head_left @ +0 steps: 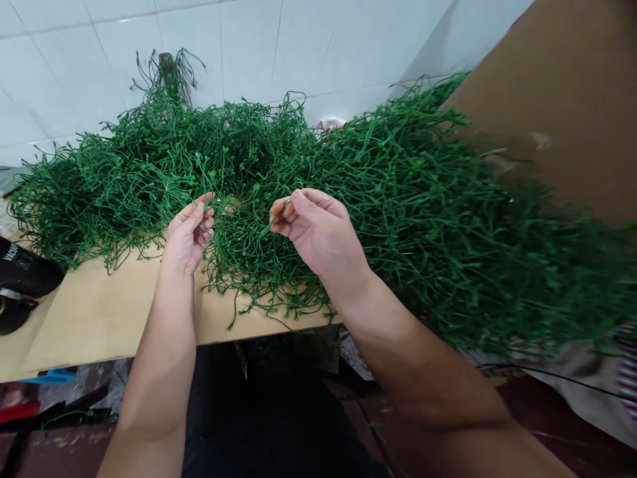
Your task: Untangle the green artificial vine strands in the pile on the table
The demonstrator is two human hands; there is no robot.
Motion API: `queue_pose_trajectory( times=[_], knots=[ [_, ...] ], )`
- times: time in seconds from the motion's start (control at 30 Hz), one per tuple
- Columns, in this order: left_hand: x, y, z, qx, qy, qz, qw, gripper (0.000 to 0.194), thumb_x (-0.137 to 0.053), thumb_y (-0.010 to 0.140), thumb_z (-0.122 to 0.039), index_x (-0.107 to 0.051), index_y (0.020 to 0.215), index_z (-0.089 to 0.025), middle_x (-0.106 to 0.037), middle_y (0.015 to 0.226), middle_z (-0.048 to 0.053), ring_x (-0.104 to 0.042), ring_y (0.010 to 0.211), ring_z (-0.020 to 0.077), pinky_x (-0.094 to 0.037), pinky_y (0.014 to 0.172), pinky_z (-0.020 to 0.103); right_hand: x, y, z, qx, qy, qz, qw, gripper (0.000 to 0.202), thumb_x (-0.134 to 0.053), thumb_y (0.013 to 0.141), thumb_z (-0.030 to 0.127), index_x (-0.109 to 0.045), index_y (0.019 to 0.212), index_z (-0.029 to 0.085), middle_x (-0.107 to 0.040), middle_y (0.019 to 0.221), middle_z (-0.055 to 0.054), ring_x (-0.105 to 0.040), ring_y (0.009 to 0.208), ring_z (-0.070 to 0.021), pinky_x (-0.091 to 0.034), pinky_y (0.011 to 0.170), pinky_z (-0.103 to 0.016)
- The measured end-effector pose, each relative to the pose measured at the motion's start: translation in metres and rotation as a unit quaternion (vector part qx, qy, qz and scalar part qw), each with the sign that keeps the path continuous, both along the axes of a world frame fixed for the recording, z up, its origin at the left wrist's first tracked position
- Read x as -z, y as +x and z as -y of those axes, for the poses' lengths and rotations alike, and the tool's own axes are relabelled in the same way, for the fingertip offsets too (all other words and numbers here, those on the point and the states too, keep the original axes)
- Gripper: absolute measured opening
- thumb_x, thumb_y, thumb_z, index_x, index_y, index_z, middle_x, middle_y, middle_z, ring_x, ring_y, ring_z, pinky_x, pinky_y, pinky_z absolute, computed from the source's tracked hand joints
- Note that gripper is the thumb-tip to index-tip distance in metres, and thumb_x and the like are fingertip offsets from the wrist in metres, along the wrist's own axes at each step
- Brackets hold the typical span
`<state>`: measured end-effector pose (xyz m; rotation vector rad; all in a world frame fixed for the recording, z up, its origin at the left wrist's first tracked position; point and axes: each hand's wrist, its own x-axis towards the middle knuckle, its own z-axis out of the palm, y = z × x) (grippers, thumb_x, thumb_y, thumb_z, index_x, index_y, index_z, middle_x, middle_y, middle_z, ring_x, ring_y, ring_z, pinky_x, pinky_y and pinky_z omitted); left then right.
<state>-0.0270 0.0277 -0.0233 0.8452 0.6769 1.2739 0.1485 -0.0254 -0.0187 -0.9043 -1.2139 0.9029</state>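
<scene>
Head view, only one there is. Clock is centred on the picture.

Right hand [318,232] sits at the centre, thumb and forefinger pinching a thin green plastic-looking strand [284,207]. Left hand [185,236] at 9, fingertips drawn together; a bit of green shows at the tips, but can't tell if it's gripped or just the heap behind.

Bushy green heap of thin forked plastic-looking stems [423,232] runs from 9 through 12 to 4, right behind both hands. It sits partly on a flat tan cardboard sheet [114,299], front edge at 7.

Risks as I see them:
- Snagging. Stems are tangled and forked, so a pull on the strand could drag neighbours along.
- Losing the piece. Strand is thin, same green as the heap; if the pinch slips, good luck finding it.
- Spill. Loose stems lie close to the sheet's front edge around 6 to 7; a forearm sweep could push them off.
- Right forearm passes close to the heap at 4; tips could catch on skin.
- Black cylinder with white lettering [30,265] at 9, just beside the heap's end. A wide left elbow or a shifting heap could nudge it.
- Thin black cable [562,380] at 4, below the heap; fallen stems could tangle there.
</scene>
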Motion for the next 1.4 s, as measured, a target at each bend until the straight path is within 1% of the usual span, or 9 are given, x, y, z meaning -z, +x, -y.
queue_pose_trajectory(
  times=[0.13, 0.27, 0.33, 0.47, 0.53, 0.8, 1.07, 1.2, 1.4],
  knots=[
    [-0.001, -0.001, 0.001, 0.023, 0.003, 0.004, 1.000, 0.013, -0.066, 0.073, -0.016, -0.066, 0.086, -0.013, -0.056, 0.059, -0.004, -0.046, 0.045, 0.0003, -0.036, 0.039, 0.009, 0.006, 0.023, -0.010, 0.126, 0.037, 0.153, 0.979, 0.029, -0.044, 0.084, 0.046, -0.047, 0.075, 0.018, -0.055, 0.087, -0.008, -0.056, 0.071, -0.0129, -0.051, 0.064, -0.033],
    [-0.001, -0.001, 0.001, 0.030, 0.000, -0.008, 1.000, 0.011, -0.066, 0.072, -0.016, -0.065, 0.083, -0.013, -0.056, 0.058, -0.004, -0.048, 0.046, 0.0012, -0.037, 0.039, 0.010, 0.009, 0.039, -0.017, 0.300, 0.140, 0.344, 0.879, 0.040, -0.056, 0.078, 0.042, -0.050, 0.107, 0.016, -0.044, 0.115, -0.017, -0.049, 0.106, -0.0265, -0.047, 0.080, -0.045],
    [0.000, 0.000, 0.001, 0.027, 0.004, -0.018, 0.999, 0.010, -0.067, 0.072, -0.018, -0.064, 0.080, -0.013, -0.055, 0.057, -0.004, -0.048, 0.046, 0.0017, -0.039, 0.041, 0.011, 0.008, 0.032, -0.015, 0.272, 0.180, 0.385, 0.863, 0.044, -0.056, 0.078, 0.042, -0.049, 0.113, 0.017, -0.046, 0.116, -0.017, -0.046, 0.109, -0.0278, -0.045, 0.083, -0.046],
    [0.003, 0.001, 0.001, 0.004, 0.013, -0.041, 0.999, 0.011, -0.069, 0.071, -0.020, -0.064, 0.076, -0.012, -0.054, 0.055, -0.005, -0.047, 0.044, 0.0015, -0.040, 0.042, 0.011, 0.006, -0.005, -0.010, 0.090, 0.176, 0.436, 0.878, 0.034, -0.059, 0.077, 0.040, -0.056, 0.100, 0.016, -0.059, 0.093, -0.010, -0.056, 0.089, -0.0216, -0.048, 0.080, -0.040],
    [0.004, 0.001, 0.001, -0.002, 0.012, -0.054, 0.998, 0.009, -0.069, 0.071, -0.018, -0.064, 0.074, -0.012, -0.055, 0.055, -0.004, -0.046, 0.043, 0.0011, -0.039, 0.041, 0.011, 0.006, -0.023, -0.009, 0.051, 0.159, 0.435, 0.885, 0.031, -0.061, 0.076, 0.038, -0.056, 0.097, 0.014, -0.060, 0.089, -0.009, -0.057, 0.082, -0.0186, -0.048, 0.077, -0.036],
    [0.004, -0.001, 0.001, 0.005, 0.013, -0.074, 0.997, 0.008, -0.069, 0.070, -0.017, -0.063, 0.069, -0.012, -0.053, 0.052, -0.004, -0.047, 0.044, 0.0033, -0.036, 0.040, 0.013, 0.007, -0.039, -0.018, 0.076, 0.137, 0.411, 0.898, 0.025, -0.056, 0.080, 0.036, -0.056, 0.092, 0.015, -0.058, 0.089, -0.008, -0.055, 0.072, -0.0148, -0.046, 0.067, -0.030],
    [0.003, 0.005, 0.002, -0.024, -0.010, -0.060, 0.998, 0.016, -0.067, 0.071, -0.017, -0.053, 0.065, -0.015, -0.056, 0.054, -0.004, -0.051, 0.047, 0.0036, -0.038, 0.044, 0.012, 0.008, -0.039, -0.015, 0.151, 0.261, 0.292, 0.908, 0.029, -0.037, 0.091, 0.031, -0.063, 0.088, 0.018, -0.061, 0.095, -0.009, -0.057, 0.092, -0.0146, -0.046, 0.084, -0.029],
    [0.009, 0.017, 0.000, -0.065, -0.014, -0.054, 0.996, 0.015, -0.062, 0.071, -0.010, -0.050, 0.063, -0.014, -0.049, 0.051, -0.007, -0.041, 0.038, 0.0006, -0.026, 0.035, 0.012, 0.018, -0.046, -0.010, 0.099, 0.308, 0.274, 0.906, 0.023, -0.039, 0.089, 0.023, -0.060, 0.082, 0.018, -0.065, 0.093, -0.008, -0.061, 0.090, -0.0132, -0.049, 0.083, -0.029],
    [0.005, 0.005, -0.014, -0.219, -0.064, -0.055, 0.972, 0.021, -0.044, 0.082, -0.008, -0.041, 0.062, -0.017, -0.034, 0.042, -0.009, -0.029, 0.033, 0.0011, -0.017, 0.031, 0.012, 0.004, -0.055, 0.034, 0.035, 0.458, 0.289, 0.840, 0.013, -0.045, 0.083, 0.014, -0.050, 0.071, 0.018, -0.060, 0.067, -0.002, -0.057, 0.066, -0.0114, -0.047, 0.063, -0.026]
  ],
)
